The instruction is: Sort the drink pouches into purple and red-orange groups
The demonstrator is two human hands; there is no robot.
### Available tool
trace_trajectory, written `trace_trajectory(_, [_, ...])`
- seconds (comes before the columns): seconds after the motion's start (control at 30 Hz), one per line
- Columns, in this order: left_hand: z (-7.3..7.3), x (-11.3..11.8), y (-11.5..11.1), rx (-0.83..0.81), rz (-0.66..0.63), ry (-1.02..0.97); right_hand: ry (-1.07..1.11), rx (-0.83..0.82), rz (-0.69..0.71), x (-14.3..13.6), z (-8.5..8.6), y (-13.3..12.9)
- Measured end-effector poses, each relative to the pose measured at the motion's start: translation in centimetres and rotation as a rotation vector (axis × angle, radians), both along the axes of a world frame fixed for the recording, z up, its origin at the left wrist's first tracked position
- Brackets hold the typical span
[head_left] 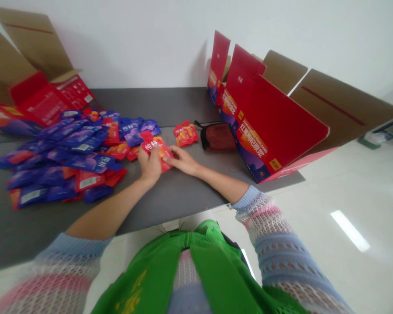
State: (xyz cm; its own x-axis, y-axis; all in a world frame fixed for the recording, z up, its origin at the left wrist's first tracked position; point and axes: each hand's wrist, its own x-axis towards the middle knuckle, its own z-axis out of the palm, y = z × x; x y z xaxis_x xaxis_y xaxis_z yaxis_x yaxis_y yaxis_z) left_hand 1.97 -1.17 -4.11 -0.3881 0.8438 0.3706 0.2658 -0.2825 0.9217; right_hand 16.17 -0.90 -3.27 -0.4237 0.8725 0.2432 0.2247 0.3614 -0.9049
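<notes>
Between my two hands is a red pouch (163, 151) with white characters and an orange print, held over the grey table. My left hand (150, 165) has its fingers and thumb closed on the pouch's left side. On the right edge, my right hand (184, 160) pinches the same pouch. Just left of my hands lies a pile of blue-purple pouches (80, 138) mixed with red-orange ones (111, 132). Beyond my right hand, a few red-orange pouches (186, 133) lie flat on the table.
Open red cartons (253, 126) with raised flaps stand along the right side. A dark red zip bag (218, 137) with a black strap touches them. Another open carton (42, 102) is at the back left. The grey table (170, 196) meets a white wall behind.
</notes>
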Motion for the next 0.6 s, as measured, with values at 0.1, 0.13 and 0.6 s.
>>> trace_trajectory(0.1, [0.3,0.4,-1.3,0.036,0.02,0.034,-0.127,0.106,0.007,0.1,0.9,-1.1])
trace_trajectory(0.13, [0.4,0.4,-1.5,0.043,0.03,0.036,-0.18,0.144,0.003,0.2,1.3,-1.5])
trace_trajectory(0.6, [0.0,0.0,0.6,-0.012,-0.325,-0.225,-0.052,0.135,-0.204,-0.5,0.5,-1.1])
